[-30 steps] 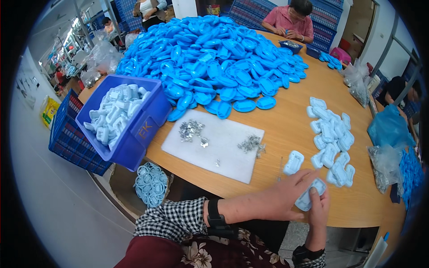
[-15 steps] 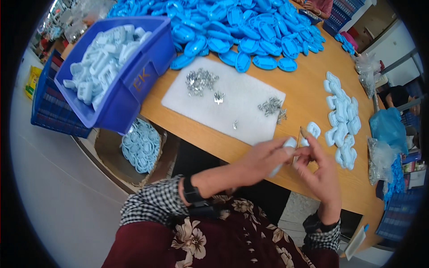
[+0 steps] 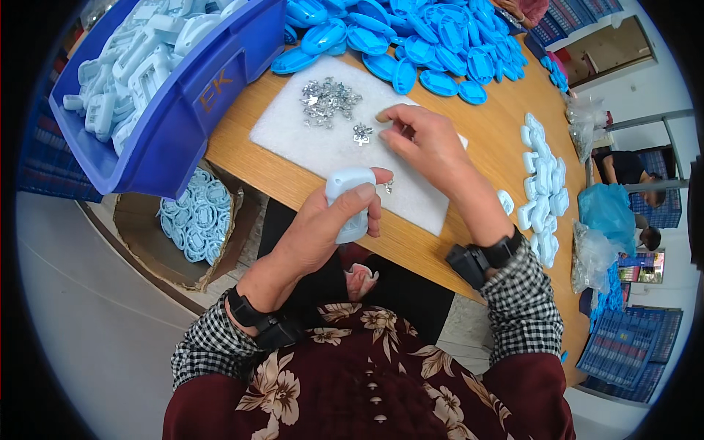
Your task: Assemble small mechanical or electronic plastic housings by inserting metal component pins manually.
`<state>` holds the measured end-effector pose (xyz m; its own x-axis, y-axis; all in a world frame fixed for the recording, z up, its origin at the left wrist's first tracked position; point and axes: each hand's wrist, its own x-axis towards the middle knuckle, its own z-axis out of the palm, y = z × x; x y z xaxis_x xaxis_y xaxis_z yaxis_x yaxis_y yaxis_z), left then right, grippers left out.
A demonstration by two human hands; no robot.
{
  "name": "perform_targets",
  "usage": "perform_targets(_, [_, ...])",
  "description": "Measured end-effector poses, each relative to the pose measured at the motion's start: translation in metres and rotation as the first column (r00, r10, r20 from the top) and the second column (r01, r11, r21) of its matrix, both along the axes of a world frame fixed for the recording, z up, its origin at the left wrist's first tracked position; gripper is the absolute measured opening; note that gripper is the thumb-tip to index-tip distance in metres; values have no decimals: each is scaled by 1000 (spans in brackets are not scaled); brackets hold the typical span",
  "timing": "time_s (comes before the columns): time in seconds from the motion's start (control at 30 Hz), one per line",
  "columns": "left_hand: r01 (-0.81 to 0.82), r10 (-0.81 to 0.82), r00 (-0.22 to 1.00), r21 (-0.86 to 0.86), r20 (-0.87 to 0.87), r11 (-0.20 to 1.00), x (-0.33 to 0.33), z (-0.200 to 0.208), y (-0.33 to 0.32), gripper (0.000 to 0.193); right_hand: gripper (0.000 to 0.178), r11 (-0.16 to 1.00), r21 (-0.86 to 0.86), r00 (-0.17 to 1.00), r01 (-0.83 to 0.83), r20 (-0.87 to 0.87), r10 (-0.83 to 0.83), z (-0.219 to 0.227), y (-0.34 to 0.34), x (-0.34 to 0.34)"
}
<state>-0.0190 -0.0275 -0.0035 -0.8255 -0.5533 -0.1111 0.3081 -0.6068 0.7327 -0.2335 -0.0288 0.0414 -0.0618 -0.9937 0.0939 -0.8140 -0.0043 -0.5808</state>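
In my left hand (image 3: 309, 229) is a light-blue plastic casing (image 3: 349, 179), gripped upright between thumb and fingers over the table's near edge. My right hand (image 3: 434, 150) reaches over the white mat (image 3: 282, 132), its thumb and index finger apart. Just left of those fingertips lies a small cluster of metal clips (image 3: 361, 133). Behind it spreads a larger heap of shiny metal pieces (image 3: 328, 103). A few small metal parts (image 3: 389, 187) lie on the mat next to my left fingertips. My right hand and forearm cover the mat's right part.
At left a purple bin (image 3: 165, 132) holds many light-blue casings; below it a cardboard box (image 3: 139, 235) contains light-blue rings. Bright-blue oval shells (image 3: 440, 44) are piled at the back. Several casings (image 3: 543, 183) stand grouped at right, beside plastic bags (image 3: 592, 257).
My hands have separated: the left moved left with the casing, the right went up and left to the metal pieces. A thin pointed tool seen at the right hand earlier no longer shows.
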Motion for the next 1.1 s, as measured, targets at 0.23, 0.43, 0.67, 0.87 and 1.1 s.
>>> perform_targets(0.23, [-6,5,1000,94,9,996,2,-4,-4,48,20,999,22,983,39,-178,-35,-7,-10,-1])
perform_targets(0.43, [-117,116,993,69,22,991,2,0,-23,51,19,1000,-14,986,1,-165,-3,20,17,15])
perform_targets(0.67, [-71,71,997,2,33,997,1,-1,-37,57,22,993,-24,992,-118,-49,117,34,31,34])
perform_targets(0.87, [-126,137,988,144,-71,982,-2,-1,-29,59,19,988,127,895,90,425,-136,27,49,53])
perform_targets(1.1, [-1,21,995,210,-95,978,2,1,-23,58,19,992,122,679,21,727,-104,23,60,51])
